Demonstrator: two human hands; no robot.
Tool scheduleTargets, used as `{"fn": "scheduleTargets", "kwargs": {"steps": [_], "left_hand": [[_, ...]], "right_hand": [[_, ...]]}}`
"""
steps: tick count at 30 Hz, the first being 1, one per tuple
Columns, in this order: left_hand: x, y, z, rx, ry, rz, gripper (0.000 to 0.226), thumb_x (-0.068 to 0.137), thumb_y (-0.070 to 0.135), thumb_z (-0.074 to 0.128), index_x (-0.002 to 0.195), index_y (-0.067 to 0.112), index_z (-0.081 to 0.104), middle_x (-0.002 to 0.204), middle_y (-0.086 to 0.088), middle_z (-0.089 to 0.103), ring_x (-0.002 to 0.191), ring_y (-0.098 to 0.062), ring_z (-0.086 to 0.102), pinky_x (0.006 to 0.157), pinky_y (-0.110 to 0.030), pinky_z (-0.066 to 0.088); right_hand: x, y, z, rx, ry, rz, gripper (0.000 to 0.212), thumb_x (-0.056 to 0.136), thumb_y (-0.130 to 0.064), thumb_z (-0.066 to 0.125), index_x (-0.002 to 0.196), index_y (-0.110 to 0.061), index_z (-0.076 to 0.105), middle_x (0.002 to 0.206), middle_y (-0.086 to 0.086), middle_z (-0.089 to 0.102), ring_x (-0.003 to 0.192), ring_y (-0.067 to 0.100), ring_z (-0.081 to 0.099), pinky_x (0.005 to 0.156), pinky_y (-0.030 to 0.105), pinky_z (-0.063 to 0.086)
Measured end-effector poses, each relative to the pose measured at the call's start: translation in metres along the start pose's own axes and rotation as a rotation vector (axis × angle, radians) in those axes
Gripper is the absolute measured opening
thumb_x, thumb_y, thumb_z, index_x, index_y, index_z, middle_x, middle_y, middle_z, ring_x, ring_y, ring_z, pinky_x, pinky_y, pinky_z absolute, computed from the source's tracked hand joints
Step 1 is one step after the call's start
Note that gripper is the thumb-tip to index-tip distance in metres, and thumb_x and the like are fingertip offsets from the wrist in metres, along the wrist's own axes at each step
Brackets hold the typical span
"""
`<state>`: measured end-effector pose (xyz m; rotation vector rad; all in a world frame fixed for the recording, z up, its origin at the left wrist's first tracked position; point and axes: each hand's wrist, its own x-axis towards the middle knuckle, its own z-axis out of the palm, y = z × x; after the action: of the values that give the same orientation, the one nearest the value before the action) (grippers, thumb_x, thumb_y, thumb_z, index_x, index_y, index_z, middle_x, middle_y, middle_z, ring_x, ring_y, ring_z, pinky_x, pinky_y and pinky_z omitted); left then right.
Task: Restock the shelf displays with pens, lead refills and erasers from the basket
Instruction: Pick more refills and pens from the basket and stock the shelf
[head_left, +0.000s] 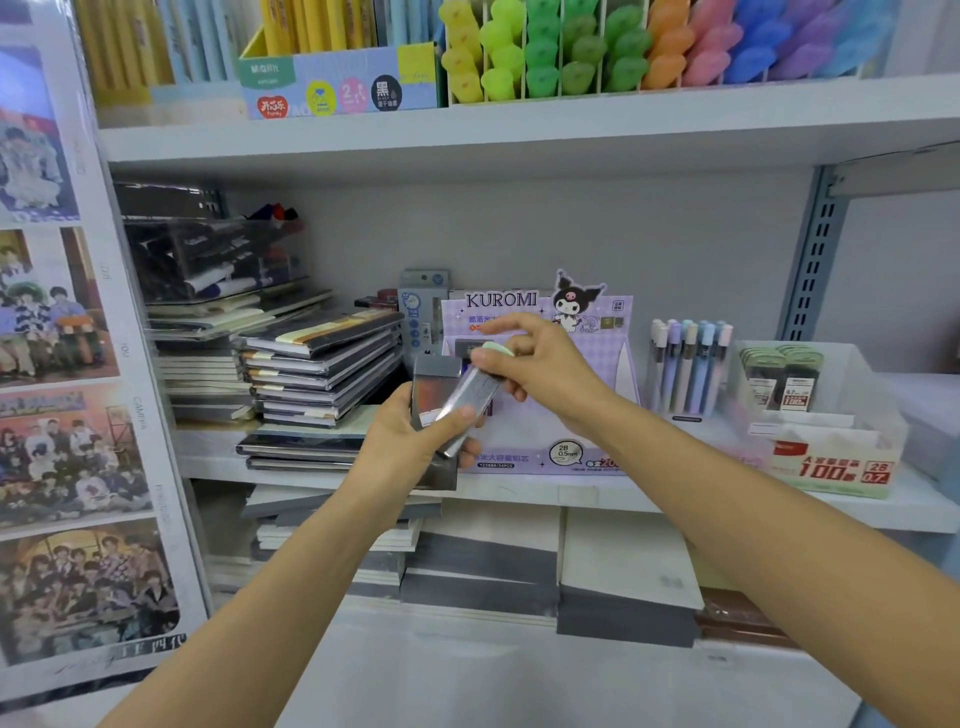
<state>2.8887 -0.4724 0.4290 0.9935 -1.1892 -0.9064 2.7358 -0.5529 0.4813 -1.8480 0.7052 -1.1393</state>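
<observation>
Two bare forearms are coming in from the bottom edge, and the two hands are working close together in front of the middle shelf (519, 493). The left hand (410, 447) is gripping one dark flat pack (434, 392), with its thumb lying over the front. The right hand (545, 374) is pinching one slim silvery lead refill case (470, 397) at its pale green top end, while the forefinger is pointing out straight. The lower end of the case is touching the left fingers, so the case is lying tilted across the pack. Just behind the hands one lilac Kuromi display box (602, 317) is standing on the white shelf board, and the hands are hiding most of its opening. To its right six or seven pastel pens (688, 364) are standing upright. Beside them one clear tray (857, 415) is holding several dark lead refill packs (779, 382). To the left at least two piles of notebooks (322, 364) are lying, with one clear box (208, 260) on the back pile. Below, stacks of paper (623, 561) are filling the lower shelf. Above, chunky coloured pens (618, 47) are standing in dividers. At the far left a column of group photographs (62, 415) is hanging, four plainly countable.
</observation>
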Motion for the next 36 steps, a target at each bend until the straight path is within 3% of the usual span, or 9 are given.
{"fn": "scheduleTargets", "kwargs": {"steps": [5, 10, 13, 15, 18, 21, 27, 33, 36], "left_hand": [[0.002, 0.008, 0.012, -0.088, -0.009, -0.096, 0.05, 0.072, 0.031, 0.076, 0.114, 0.01, 0.059, 0.089, -0.008, 0.075, 0.061, -0.016, 0.066, 0.059, -0.029, 0.056], [0.006, 0.015, 0.047, -0.163, -0.102, -0.124, 0.057, 0.063, 0.036, 0.08, 0.108, 0.007, 0.062, 0.081, -0.006, 0.072, 0.057, -0.017, 0.063, 0.055, -0.027, 0.054], [0.008, 0.02, 0.082, -0.182, -0.2, -0.198, 0.059, 0.06, 0.046, 0.08, 0.105, 0.012, 0.064, 0.086, -0.01, 0.074, 0.06, -0.021, 0.065, 0.059, -0.03, 0.056], [0.009, 0.021, 0.107, -0.166, -0.247, -0.231, 0.05, 0.071, 0.048, 0.073, 0.104, 0.012, 0.066, 0.089, -0.011, 0.074, 0.061, -0.021, 0.067, 0.059, -0.031, 0.057], [0.009, 0.021, 0.145, -0.149, -0.24, -0.199, 0.024, 0.097, 0.034, 0.054, 0.105, 0.011, 0.06, 0.083, -0.01, 0.075, 0.06, -0.021, 0.068, 0.056, -0.031, 0.057], [0.008, 0.018, 0.177, -0.084, -0.246, -0.141, 0.017, 0.102, 0.021, 0.045, 0.113, 0.011, 0.054, 0.084, -0.007, 0.076, 0.063, -0.02, 0.069, 0.057, -0.03, 0.057], [0.005, 0.013, 0.217, -0.016, -0.249, -0.099, 0.018, 0.102, 0.019, 0.046, 0.118, 0.013, 0.052, 0.086, -0.004, 0.076, 0.064, -0.018, 0.07, 0.054, -0.026, 0.055], [0.005, 0.008, 0.223, 0.024, -0.211, -0.059, 0.018, 0.102, 0.019, 0.045, 0.117, 0.012, 0.052, 0.084, -0.002, 0.076, 0.064, -0.018, 0.072, 0.05, -0.023, 0.054], [0.007, 0.008, 0.219, 0.018, -0.205, -0.049, 0.018, 0.102, 0.019, 0.045, 0.116, 0.01, 0.052, 0.086, -0.003, 0.076, 0.065, -0.02, 0.072, 0.052, -0.025, 0.055]], "right_hand": [[-0.009, -0.002, -0.026, 0.196, -0.166, -0.03, 0.028, 0.093, -0.006, 0.06, 0.121, -0.007, 0.061, 0.111, 0.006, 0.068, 0.06, 0.009, 0.049, 0.056, 0.019, 0.045], [-0.026, -0.017, -0.08, 0.334, -0.311, -0.034, 0.037, 0.087, -0.005, 0.062, 0.123, -0.009, 0.059, 0.112, 0.01, 0.067, 0.071, 0.012, 0.053, 0.066, 0.019, 0.049], [-0.04, -0.027, -0.114, 0.259, -0.154, -0.074, 0.025, 0.078, -0.017, 0.07, 0.1, -0.008, 0.066, 0.089, 0.008, 0.069, 0.06, 0.01, 0.054, 0.057, 0.018, 0.048], [-0.049, -0.034, -0.139, 0.13, 0.038, -0.097, 0.02, 0.075, -0.027, 0.072, 0.083, -0.011, 0.064, 0.07, 0.002, 0.066, 0.048, 0.008, 0.048, 0.044, 0.017, 0.042], [-0.065, -0.041, -0.189, -0.09, 0.334, -0.166, 0.027, 0.079, -0.033, 0.074, 0.076, -0.011, 0.059, 0.058, -0.002, 0.061, 0.04, 0.008, 0.04, 0.037, 0.019, 0.033], [-0.086, -0.044, -0.243, -0.319, 0.506, -0.219, 0.025, 0.084, -0.028, 0.073, 0.074, -0.01, 0.059, 0.046, -0.009, 0.056, 0.037, 0.004, 0.039, 0.037, 0.016, 0.033], [-0.106, -0.021, -0.283, -0.62, 0.532, -0.139, 0.02, 0.079, -0.03, 0.078, 0.067, -0.029, 0.062, 0.051, -0.013, 0.062, 0.039, 0.0, 0.05, 0.042, 0.011, 0.04], [-0.099, 0.009, -0.269, -0.668, 0.461, -0.124, 0.02, 0.08, -0.032, 0.076, 0.08, -0.014, 0.069, 0.068, 0.001, 0.068, 0.05, 0.009, 0.057, 0.047, 0.02, 0.046], [-0.089, 0.011, -0.26, -0.605, 0.461, -0.143, 0.016, 0.081, -0.031, 0.075, 0.077, -0.019, 0.066, 0.067, -0.003, 0.064, 0.047, 0.0, 0.054, 0.045, 0.012, 0.04]]}}
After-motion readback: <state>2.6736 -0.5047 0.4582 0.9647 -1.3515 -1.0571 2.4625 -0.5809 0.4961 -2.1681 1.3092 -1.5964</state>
